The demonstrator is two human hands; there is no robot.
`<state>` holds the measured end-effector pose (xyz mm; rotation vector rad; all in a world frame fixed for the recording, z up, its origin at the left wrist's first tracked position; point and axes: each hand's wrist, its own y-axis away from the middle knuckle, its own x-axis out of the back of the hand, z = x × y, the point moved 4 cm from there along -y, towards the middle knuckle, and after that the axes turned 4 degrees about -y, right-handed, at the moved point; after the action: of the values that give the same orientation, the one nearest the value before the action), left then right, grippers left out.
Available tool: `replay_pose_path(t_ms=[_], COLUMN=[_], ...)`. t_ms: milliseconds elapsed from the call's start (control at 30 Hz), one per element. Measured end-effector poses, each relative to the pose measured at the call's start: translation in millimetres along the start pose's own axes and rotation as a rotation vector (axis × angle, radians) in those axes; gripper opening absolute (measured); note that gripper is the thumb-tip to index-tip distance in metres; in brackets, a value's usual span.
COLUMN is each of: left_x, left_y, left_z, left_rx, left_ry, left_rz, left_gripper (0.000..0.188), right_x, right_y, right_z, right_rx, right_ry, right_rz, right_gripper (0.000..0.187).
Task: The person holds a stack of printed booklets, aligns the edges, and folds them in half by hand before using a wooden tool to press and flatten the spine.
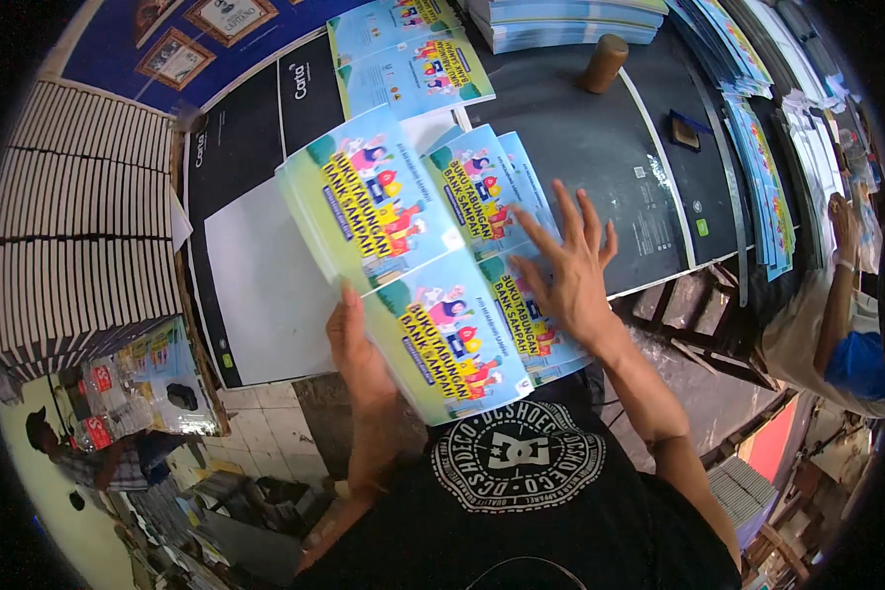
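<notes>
My left hand is closed on the left edge of a printed cover sheet, its thumb on top. Two identical colourful cover pictures on light blue and green fill this sheet, which is tilted above the table. Whether it is one sheet or a thin stack I cannot tell. Beside it, partly covered by it, lies a fanned pile of matching cover sheets. My right hand is spread over the right side of that pile, fingers apart and holding nothing; whether the fingertips touch the paper I cannot tell.
The black tabletop carries a white board, a brown cylinder and a small dark pad. Thick paper stacks stand at the back. Many bound blocks are piled at left. A person's arm shows at far right.
</notes>
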<state>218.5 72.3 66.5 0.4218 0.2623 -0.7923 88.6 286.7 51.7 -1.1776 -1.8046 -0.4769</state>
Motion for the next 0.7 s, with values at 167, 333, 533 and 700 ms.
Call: replay_pose_path(t_ms=[167, 333, 533, 700], left_x=[-30, -39, -19, 13], left_y=[2, 1, 0, -1], left_z=[-25, -31, -14, 4], left_rx=[0.048, 0.037, -0.014, -0.001], left_ry=[0.104, -0.032, -0.156, -0.013], left_rz=[-0.123, -0.222, -0.156, -0.039], left_gripper=[0.044, 0.046, 0.042, 0.04], right_x=[11, 19, 12, 5], right_y=[-10, -13, -12, -10], right_z=[-17, -26, -11, 8], right_rx=[-0.019, -0.091, -0.079, -0.05], right_ry=[-0.555, -0.603, -0.62, 0.128], right_rz=[-0.219, -0.202, -0.213, -0.047], right_gripper=[0.048, 0.061, 0.062, 0.058])
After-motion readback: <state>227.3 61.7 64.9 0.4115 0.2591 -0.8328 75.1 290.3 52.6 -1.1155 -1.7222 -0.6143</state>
